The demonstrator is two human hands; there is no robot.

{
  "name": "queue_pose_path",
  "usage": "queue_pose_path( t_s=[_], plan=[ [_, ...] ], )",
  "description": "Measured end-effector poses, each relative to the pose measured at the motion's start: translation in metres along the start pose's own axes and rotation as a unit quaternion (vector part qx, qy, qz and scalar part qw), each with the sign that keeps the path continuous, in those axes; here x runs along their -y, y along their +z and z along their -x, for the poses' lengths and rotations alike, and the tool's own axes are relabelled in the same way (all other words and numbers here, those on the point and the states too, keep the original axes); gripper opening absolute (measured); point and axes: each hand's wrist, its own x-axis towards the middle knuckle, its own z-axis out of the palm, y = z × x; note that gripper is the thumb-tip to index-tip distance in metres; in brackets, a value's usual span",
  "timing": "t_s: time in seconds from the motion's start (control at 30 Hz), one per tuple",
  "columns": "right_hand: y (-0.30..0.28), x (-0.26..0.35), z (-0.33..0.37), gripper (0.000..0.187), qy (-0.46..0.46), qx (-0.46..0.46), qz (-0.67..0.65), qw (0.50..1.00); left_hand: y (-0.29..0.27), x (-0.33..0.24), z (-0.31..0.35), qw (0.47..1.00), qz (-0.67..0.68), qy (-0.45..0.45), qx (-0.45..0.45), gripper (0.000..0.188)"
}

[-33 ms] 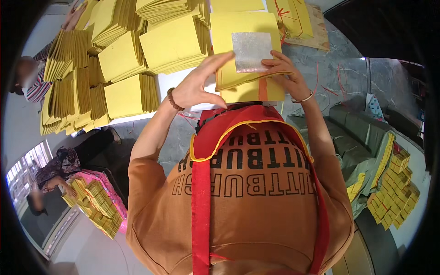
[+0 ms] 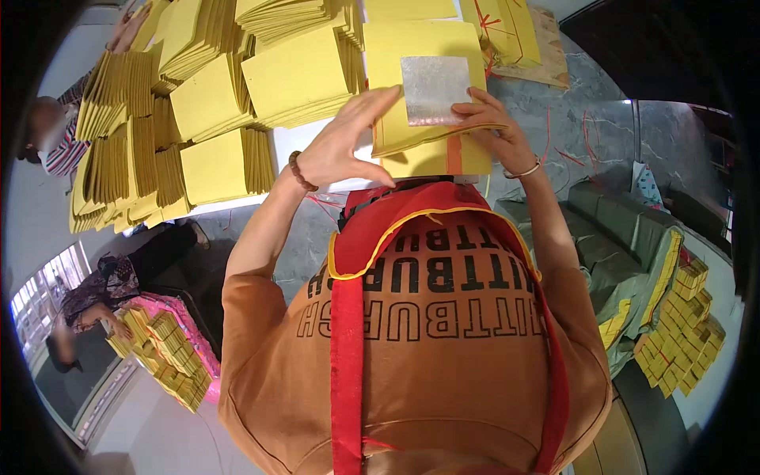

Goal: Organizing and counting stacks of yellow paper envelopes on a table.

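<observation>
In front of me lies a stack of yellow joss paper (image 2: 385, 55), its top sheet bearing a silver foil square (image 2: 434, 87). The stack's near edge is raised above more yellow paper (image 2: 419, 162) that has an orange stripe. My right hand (image 2: 495, 131) grips the right edge, with fingertips on the foil and the thumb lower down. Beside the left edge, my left hand (image 2: 344, 142) is open, thumb and fingers wide apart, its fingertips close to the foil's left side. Whether they touch the paper I cannot tell.
Folded yellow paper bundles (image 2: 297, 75) crowd the white table (image 2: 293, 150) on the left. A tied bundle (image 2: 507, 36) lies at the far right. Behind stand a grey sofa (image 2: 609, 229) and yellow stacks (image 2: 681, 340). Two other people (image 2: 59, 150) are on the left.
My left hand's fingertips have shifted very slightly left, away from the foil. My right hand and the paper look unmoved.
</observation>
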Motion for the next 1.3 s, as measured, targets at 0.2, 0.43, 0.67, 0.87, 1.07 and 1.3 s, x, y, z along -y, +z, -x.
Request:
queue_pose_path(
  t_s=[0.2,0.43,0.67,0.87,1.07,1.3],
  plan=[
    [-0.007,0.005,-0.006,0.023,-0.054,-0.008,0.066,0.996,0.017,0.032,-0.004,0.97,-0.217,0.098,-0.04,0.045],
    [-0.004,0.035,0.007,0.024,-0.12,-0.033,0.399,0.909,0.018,0.011,0.02,0.922,-0.344,0.179,-0.012,0.04],
    [0.004,0.036,0.015,0.019,-0.04,0.008,0.276,0.96,0.027,0.004,0.028,0.987,-0.15,0.025,-0.047,0.021],
    [0.015,0.046,-0.005,0.037,0.208,-0.079,0.06,0.973,0.043,0.033,0.012,0.952,0.116,-0.241,-0.149,0.031],
    [0.021,0.025,-0.011,0.04,0.103,-0.198,0.05,0.974,0.043,0.031,-0.003,0.913,0.198,-0.314,-0.17,0.028],
    [0.026,0.018,-0.019,0.035,0.178,-0.224,0.064,0.956,0.035,0.021,-0.012,0.892,0.259,-0.333,-0.165,0.024]
  ],
)
